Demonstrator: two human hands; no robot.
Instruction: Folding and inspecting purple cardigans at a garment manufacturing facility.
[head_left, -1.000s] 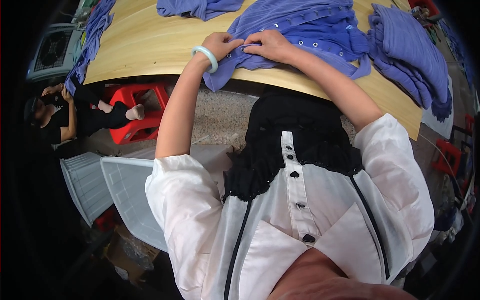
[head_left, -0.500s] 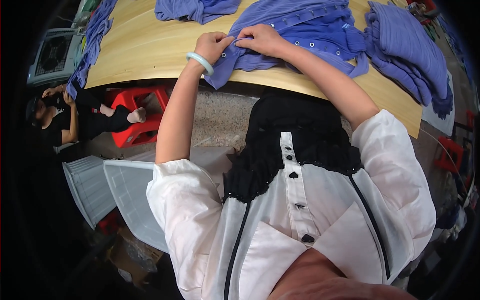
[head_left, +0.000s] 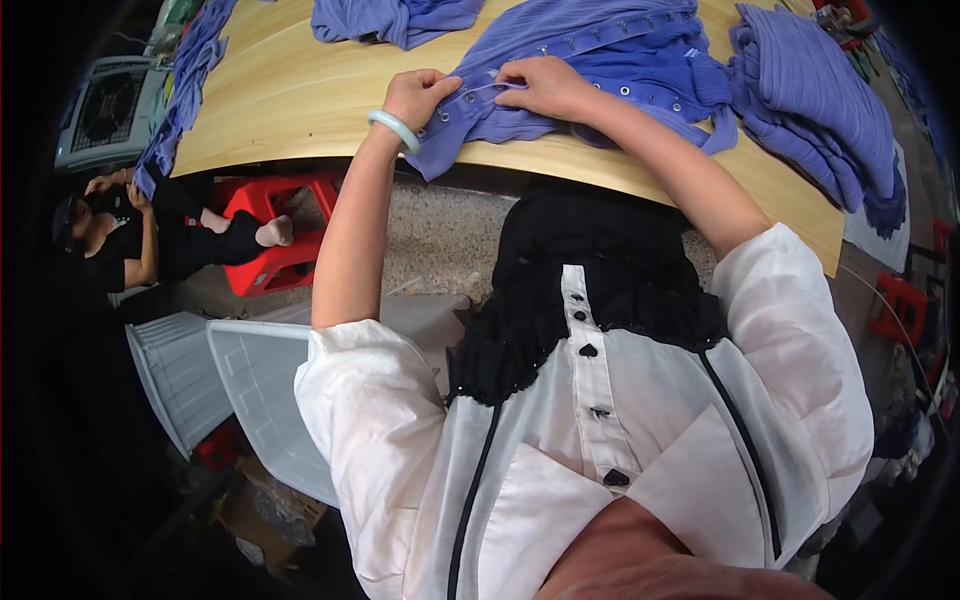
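A violet-blue garment (head_left: 630,55) with rows of metal snap buttons lies on the wooden table in front of me. My left hand (head_left: 418,97), with a pale green bangle on the wrist, pinches the button strip near the garment's left end. To its right, my right hand (head_left: 545,88) is closed with thumb and fingers together on the cloth's raised edge. Between the two hands a stretch of the strip shows, with several snaps along it. A flap of the cloth hangs by the table's front edge below my left hand.
A folded pile of violet-blue clothes (head_left: 815,100) lies at the table's (head_left: 270,90) right end. More such cloth is at the far and left edges. Left of the table a person (head_left: 130,230) sits near a red stool (head_left: 275,265). Grey plastic bins (head_left: 185,370) stand below.
My right hand has moved right, away from my left, drawing the cloth edge between them. My left hand has shifted slightly left and down. More snaps show on the strip.
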